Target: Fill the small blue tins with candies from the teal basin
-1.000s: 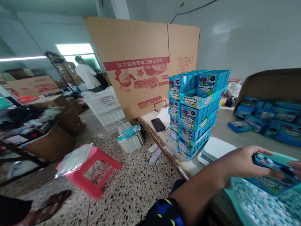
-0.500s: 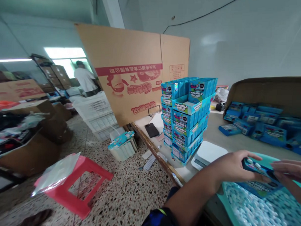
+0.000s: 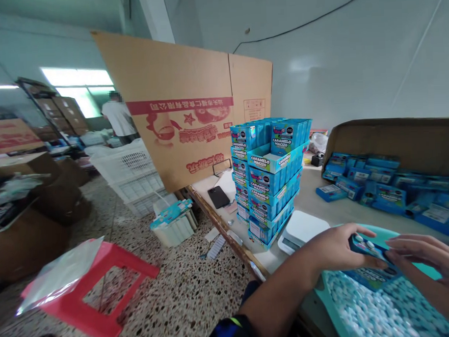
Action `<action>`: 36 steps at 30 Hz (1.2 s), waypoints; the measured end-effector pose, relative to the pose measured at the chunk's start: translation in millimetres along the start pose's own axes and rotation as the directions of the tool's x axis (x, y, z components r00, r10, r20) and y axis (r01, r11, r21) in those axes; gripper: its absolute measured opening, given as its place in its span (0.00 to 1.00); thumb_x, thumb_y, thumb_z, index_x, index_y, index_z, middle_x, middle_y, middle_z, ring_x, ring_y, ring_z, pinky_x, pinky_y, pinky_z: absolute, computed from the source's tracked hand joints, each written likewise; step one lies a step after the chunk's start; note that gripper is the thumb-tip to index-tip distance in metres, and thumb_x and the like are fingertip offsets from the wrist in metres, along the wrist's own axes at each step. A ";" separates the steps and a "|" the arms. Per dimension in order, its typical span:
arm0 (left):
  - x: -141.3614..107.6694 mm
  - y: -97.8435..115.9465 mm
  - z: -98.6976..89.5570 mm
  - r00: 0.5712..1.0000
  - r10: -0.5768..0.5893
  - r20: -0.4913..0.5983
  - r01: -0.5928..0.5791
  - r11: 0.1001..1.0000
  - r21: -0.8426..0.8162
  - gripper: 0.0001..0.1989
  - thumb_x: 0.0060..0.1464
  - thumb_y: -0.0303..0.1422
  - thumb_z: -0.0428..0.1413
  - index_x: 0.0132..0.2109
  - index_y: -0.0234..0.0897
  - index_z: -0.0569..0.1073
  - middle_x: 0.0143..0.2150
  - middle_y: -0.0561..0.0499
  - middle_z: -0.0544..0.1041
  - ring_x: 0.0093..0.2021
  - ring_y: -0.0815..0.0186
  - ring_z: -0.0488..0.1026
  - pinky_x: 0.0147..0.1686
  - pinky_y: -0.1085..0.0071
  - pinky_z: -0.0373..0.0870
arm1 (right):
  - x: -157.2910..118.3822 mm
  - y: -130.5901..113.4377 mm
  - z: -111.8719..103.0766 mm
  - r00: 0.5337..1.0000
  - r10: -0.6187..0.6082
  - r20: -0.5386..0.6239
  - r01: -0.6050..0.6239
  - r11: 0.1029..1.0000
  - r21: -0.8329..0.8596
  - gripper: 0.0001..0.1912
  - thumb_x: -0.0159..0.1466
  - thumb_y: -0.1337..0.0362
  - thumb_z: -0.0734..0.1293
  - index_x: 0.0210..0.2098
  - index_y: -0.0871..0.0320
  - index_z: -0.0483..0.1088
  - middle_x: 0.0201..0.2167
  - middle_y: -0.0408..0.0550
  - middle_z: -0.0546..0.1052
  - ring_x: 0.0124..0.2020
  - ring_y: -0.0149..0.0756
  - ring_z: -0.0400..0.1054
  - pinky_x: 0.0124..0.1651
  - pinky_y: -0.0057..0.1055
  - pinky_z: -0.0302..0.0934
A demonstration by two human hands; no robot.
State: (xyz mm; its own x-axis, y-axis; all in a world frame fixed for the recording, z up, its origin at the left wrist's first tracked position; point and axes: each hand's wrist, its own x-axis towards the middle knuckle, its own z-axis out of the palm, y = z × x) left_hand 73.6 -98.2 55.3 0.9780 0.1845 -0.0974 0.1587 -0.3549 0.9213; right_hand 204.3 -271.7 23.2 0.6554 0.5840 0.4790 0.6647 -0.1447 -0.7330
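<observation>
A small blue candy box [image 3: 375, 276] is tilted over the basin, with white wrapped candies showing in its open top. My left hand [image 3: 343, 250] grips its left side, thumb low on the front and fingers over the far edge. On the right end of the same box, the fingertips of my right hand [image 3: 424, 255] are pressed together at the top; they partly hide that end. Below both hands, a turquoise basin [image 3: 329, 306] holds a heap of white-and-blue wrapped candies [image 3: 373, 308].
Stacked blue display trays [image 3: 271, 184] of boxes stand left of a white scale [image 3: 307, 227]. Loose blue boxes [image 3: 389, 197] lie by an open carton [image 3: 378, 136]. A phone [image 3: 218, 196] rests near the table edge. A red stool [image 3: 81, 286] and a person [image 3: 118, 118] are leftward.
The view has turned slightly to the right, so most things sit further left. Both hands keep hold of the candy box, with little change in grip.
</observation>
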 end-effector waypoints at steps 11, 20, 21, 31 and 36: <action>1.1 -5.9 -0.6 0.998 0.065 -0.011 -0.066 0.996 -0.058 0.43 0.42 0.50 0.70 0.64 0.46 0.68 0.53 0.47 0.77 0.50 0.56 0.76 0.50 0.61 0.74 | -1.8 -21.5 4.7 0.994 -0.095 0.050 0.096 0.995 -0.009 0.11 0.52 0.42 0.70 0.36 0.17 0.76 0.45 0.48 0.80 0.48 0.63 0.76 0.28 0.55 0.73; 5.8 -12.0 3.7 0.998 0.060 -0.032 -0.065 0.974 -0.215 0.60 0.38 0.43 0.75 0.73 0.46 0.53 0.65 0.38 0.71 0.60 0.47 0.73 0.58 0.50 0.71 | -5.5 -11.4 7.7 0.917 -0.342 0.208 0.367 0.925 -0.097 0.17 0.63 0.50 0.69 0.51 0.38 0.76 0.56 0.49 0.77 0.54 0.55 0.76 0.44 0.46 0.79; 5.0 -11.0 3.4 0.998 0.051 -0.032 -0.056 0.978 -0.199 0.59 0.38 0.44 0.75 0.73 0.47 0.53 0.65 0.39 0.70 0.60 0.47 0.73 0.59 0.49 0.71 | -6.6 -9.3 7.9 0.900 -0.373 0.226 0.407 0.905 -0.126 0.18 0.64 0.50 0.68 0.53 0.40 0.75 0.58 0.49 0.76 0.55 0.55 0.75 0.44 0.46 0.79; 2.6 -2.9 8.1 0.999 0.011 -0.038 -0.024 0.941 -0.337 0.57 0.38 0.33 0.74 0.72 0.45 0.55 0.60 0.42 0.74 0.55 0.52 0.76 0.54 0.58 0.74 | 0.3 10.9 4.0 0.828 -0.461 0.319 0.541 0.806 -0.241 0.35 0.65 0.49 0.67 0.69 0.39 0.56 0.63 0.53 0.69 0.60 0.56 0.71 0.48 0.46 0.78; 3.2 -8.8 9.9 0.996 0.025 -0.090 -0.049 0.959 -0.279 0.55 0.37 0.38 0.74 0.71 0.47 0.58 0.60 0.43 0.74 0.57 0.51 0.74 0.55 0.56 0.73 | -6.3 21.5 5.2 0.930 -0.255 0.265 0.314 0.926 -0.211 0.36 0.67 0.46 0.63 0.71 0.38 0.51 0.65 0.54 0.68 0.65 0.60 0.65 0.54 0.56 0.74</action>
State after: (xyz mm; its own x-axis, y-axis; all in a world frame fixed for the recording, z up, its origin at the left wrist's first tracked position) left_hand 76.7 -103.5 43.2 0.9656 0.2568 -0.0402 0.0663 -0.0938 0.9934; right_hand 212.6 -274.4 1.9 0.3448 0.7913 0.5049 0.8969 -0.1190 -0.4259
